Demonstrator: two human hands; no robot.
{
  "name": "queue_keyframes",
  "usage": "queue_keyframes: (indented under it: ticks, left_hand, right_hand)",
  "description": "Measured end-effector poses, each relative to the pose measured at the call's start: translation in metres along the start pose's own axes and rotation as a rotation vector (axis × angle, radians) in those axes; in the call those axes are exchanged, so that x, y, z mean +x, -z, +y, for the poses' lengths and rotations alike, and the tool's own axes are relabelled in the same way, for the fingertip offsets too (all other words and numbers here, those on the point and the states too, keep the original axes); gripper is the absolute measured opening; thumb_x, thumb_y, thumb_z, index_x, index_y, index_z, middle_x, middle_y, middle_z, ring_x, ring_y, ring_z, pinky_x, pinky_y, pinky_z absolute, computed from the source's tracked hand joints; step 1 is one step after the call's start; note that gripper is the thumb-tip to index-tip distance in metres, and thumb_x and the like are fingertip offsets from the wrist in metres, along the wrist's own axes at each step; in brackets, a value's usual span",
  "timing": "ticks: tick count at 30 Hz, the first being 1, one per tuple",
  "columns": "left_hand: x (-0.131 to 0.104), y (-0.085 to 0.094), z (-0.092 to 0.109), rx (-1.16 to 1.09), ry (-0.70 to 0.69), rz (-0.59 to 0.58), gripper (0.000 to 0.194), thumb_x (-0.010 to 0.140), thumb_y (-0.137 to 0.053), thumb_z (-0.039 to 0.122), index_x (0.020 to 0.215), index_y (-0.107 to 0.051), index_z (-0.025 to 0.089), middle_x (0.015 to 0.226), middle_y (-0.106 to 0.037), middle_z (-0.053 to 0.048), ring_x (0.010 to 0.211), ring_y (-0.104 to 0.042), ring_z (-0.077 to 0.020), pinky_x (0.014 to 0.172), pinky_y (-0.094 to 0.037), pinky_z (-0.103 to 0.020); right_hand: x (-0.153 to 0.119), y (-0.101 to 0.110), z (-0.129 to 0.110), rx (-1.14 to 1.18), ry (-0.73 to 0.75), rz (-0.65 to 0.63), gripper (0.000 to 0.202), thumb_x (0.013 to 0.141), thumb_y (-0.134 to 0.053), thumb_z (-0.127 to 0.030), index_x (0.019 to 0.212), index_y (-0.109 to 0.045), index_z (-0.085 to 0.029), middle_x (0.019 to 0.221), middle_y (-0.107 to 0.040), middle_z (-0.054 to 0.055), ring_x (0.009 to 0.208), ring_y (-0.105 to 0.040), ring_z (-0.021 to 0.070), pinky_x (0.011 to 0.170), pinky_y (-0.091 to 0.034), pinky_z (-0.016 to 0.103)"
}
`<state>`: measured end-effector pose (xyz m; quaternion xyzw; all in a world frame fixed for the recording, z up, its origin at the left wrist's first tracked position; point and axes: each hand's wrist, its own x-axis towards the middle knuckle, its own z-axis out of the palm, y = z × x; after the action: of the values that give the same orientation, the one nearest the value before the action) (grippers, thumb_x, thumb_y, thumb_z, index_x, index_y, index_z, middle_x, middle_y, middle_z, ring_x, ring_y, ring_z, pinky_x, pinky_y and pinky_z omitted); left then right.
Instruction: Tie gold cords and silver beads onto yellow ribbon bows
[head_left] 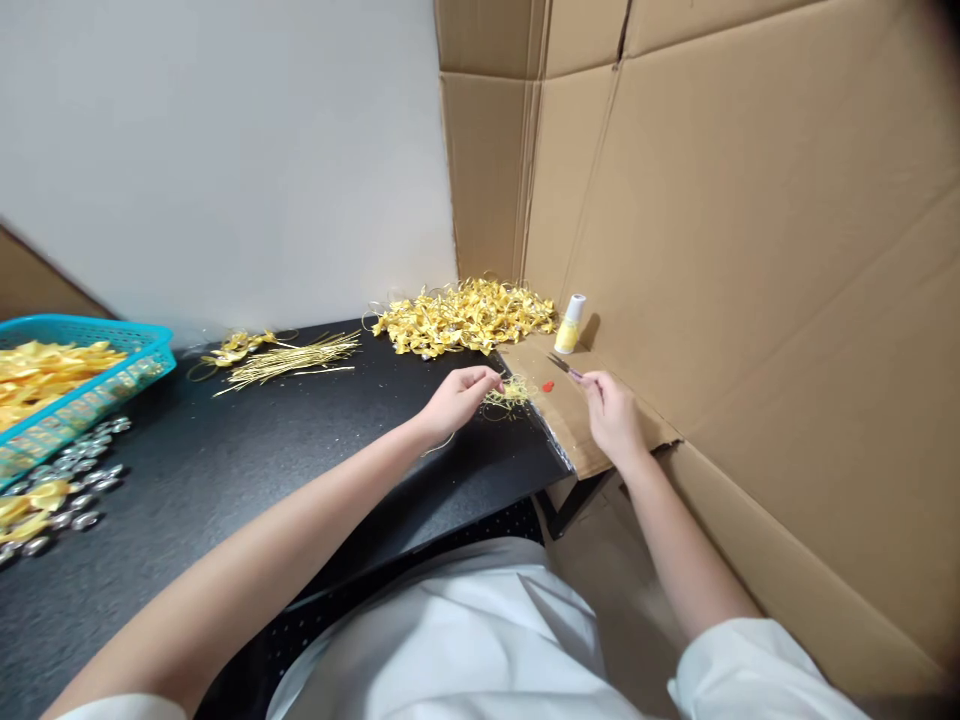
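Far to the left of the left fingers, a blue plastic basket (161, 345) holds a heap of yellow ribbon pieces (60, 372); silver beads (84, 475) lie along its near side, with some yellow pieces among them. The other container, a small white-capped bottle (570, 328), stands upright just beyond the right fingers, close to the cardboard wall (720, 250); its lower part is yellow, though whether that is label or contents is unclear. The left hand (463, 398) has thumb and forefinger pressed together at the edge of a tangle of thin yellow strands (511, 396); what they pinch, if anything, cannot be told. The right hand (613, 420) pinches a small pointed tool (564, 367), its dark tip aimed toward the left fingers. Between the hands, a red scrap (548, 386) rests on a cardboard sheet (559, 425). Beyond the left fingers sit a pile of yellow bows (465, 318) and, farther left, a bundle of gold cords (296, 360). The black table (255, 480) gives wide room leftward; its front edge runs nearer the body than the left fingers, while the cardboard wall rises close on the right hand's outer side.
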<state>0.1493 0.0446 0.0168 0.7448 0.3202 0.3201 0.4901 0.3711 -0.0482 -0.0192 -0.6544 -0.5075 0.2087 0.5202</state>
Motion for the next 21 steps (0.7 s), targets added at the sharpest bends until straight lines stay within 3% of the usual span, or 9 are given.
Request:
queue_keyframes:
  ticks: [2,4,7,12,16,21]
  left_hand:
    - [-0.001,0.014,0.004,-0.064,0.042,0.05,0.031,0.079,-0.053,0.046,0.072,-0.06,0.017,0.047,-0.027,0.007,0.044,-0.022,-0.0081,0.044,-0.017,-0.023]
    - [-0.001,0.031,0.011,-0.123,0.045,0.106,0.028,0.078,-0.056,0.045,0.072,-0.059,0.017,0.048,-0.026,0.008,0.043,-0.022,-0.0076,0.044,-0.016,-0.023]
    - [0.0,0.058,0.024,-0.19,0.015,0.19,0.025,0.077,-0.057,0.042,0.072,-0.055,0.018,0.049,-0.023,0.009,0.043,-0.019,-0.0067,0.043,-0.016,-0.021]
    - [0.001,0.099,0.051,-0.19,-0.034,0.323,0.016,0.079,-0.053,0.033,0.072,-0.05,0.019,0.05,-0.018,0.009,0.042,-0.016,-0.0064,0.042,-0.015,-0.021]
    - [-0.001,0.132,0.074,-0.149,-0.047,0.405,0.014,0.082,-0.051,0.029,0.073,-0.048,0.019,0.052,-0.017,0.008,0.043,-0.015,-0.0056,0.044,-0.015,-0.02]
    - [-0.009,0.168,0.086,-0.133,-0.051,0.458,0.013,0.084,-0.051,0.028,0.075,-0.048,0.018,0.055,-0.018,0.008,0.045,-0.015,-0.0047,0.045,-0.013,-0.019]
  right_hand:
    - [0.01,0.014,0.007,-0.368,0.134,0.065,0.031,0.092,-0.043,-0.048,0.093,-0.057,-0.02,0.09,-0.066,0.012,0.081,-0.06,0.0239,0.064,-0.042,0.03]
    - [0.019,0.023,0.012,-0.661,0.127,0.033,0.028,0.094,-0.04,-0.041,0.097,-0.058,-0.019,0.091,-0.068,0.013,0.081,-0.061,0.0255,0.065,-0.041,0.031]
    - [0.026,0.028,0.018,-0.921,0.164,-0.018,0.032,0.096,-0.039,-0.04,0.098,-0.06,-0.016,0.091,-0.068,0.016,0.081,-0.061,0.0263,0.066,-0.04,0.032]
    - [0.028,0.029,0.029,-0.995,0.315,0.032,0.038,0.095,-0.041,-0.042,0.092,-0.066,-0.014,0.086,-0.068,0.016,0.087,-0.059,0.0269,0.072,-0.041,0.034]
    - [0.029,0.031,0.039,-1.0,0.32,0.083,0.04,0.093,-0.043,-0.043,0.092,-0.072,-0.016,0.082,-0.069,0.015,0.08,-0.061,0.026,0.069,-0.042,0.034]
    - [0.037,0.035,0.051,-0.955,0.295,0.038,0.042,0.089,-0.047,-0.05,0.087,-0.075,-0.019,0.084,-0.072,0.015,0.077,-0.063,0.0278,0.063,-0.043,0.036]
